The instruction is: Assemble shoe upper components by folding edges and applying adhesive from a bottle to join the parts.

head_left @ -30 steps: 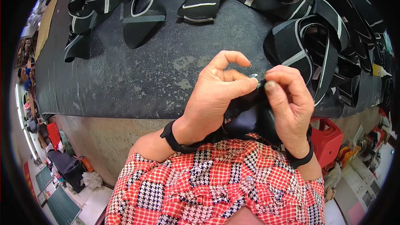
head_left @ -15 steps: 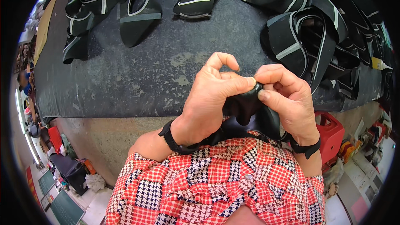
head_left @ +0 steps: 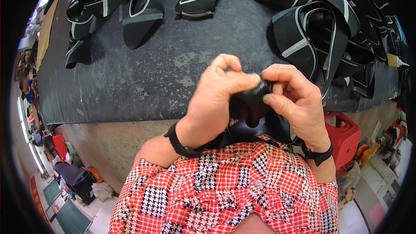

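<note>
Fingers (head_left: 284, 76) pinch glossy, smoothly curved black material (head_left: 252, 109).

A: Light noted?
B: Moderately bright, diffuse; sheen is picked up on the glossy black piece (head_left: 252, 107), glare given by strip lights (head_left: 22, 119) at far left.
A: Distortion?
B: Table edge (head_left: 112, 122) is bowed; corners are blacked out.

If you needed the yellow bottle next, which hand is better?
Probably the right hand: it's nearer the yellow bottle, while the left hand is farther across. Both hold the black piece, though.
</note>
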Demonstrator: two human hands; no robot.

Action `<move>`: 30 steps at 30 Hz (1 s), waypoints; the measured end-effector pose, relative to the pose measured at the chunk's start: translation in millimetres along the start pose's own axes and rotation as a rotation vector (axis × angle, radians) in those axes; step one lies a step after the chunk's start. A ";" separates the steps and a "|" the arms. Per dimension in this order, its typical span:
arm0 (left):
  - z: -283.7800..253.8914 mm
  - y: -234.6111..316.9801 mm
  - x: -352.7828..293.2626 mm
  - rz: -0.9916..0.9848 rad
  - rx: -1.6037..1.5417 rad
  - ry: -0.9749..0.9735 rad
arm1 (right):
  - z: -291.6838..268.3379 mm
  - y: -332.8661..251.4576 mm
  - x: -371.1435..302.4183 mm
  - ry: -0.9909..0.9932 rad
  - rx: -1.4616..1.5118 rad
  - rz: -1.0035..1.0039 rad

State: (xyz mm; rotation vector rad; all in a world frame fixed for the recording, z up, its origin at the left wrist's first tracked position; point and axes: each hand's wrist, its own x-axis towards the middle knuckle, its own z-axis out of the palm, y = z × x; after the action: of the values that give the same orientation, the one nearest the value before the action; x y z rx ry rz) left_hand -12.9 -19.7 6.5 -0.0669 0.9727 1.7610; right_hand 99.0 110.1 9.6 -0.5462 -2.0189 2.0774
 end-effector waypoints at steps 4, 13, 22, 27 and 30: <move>-2.3 -1.9 5.3 0.007 -0.085 -0.019 | -1.3 -13.1 -14.5 0.243 0.087 -0.002; 1.1 -1.5 9.4 0.058 0.055 -0.068 | -4.4 -11.0 -14.0 0.373 -0.061 -0.119; -0.9 3.7 11.0 0.050 0.148 -0.086 | -14.5 -12.1 12.2 -0.019 0.012 0.171; 1.3 7.6 9.3 0.094 0.220 -0.100 | -11.3 -22.6 20.5 -0.009 -0.038 0.275; 1.7 5.4 11.2 0.119 0.284 -0.090 | -10.7 -20.4 20.7 0.014 -0.022 0.304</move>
State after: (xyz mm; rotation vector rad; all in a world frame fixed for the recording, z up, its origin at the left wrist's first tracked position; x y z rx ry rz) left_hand -21.4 -10.6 5.4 0.2534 1.1703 1.7005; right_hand 81.9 129.0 27.2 -0.9202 -2.0615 2.2067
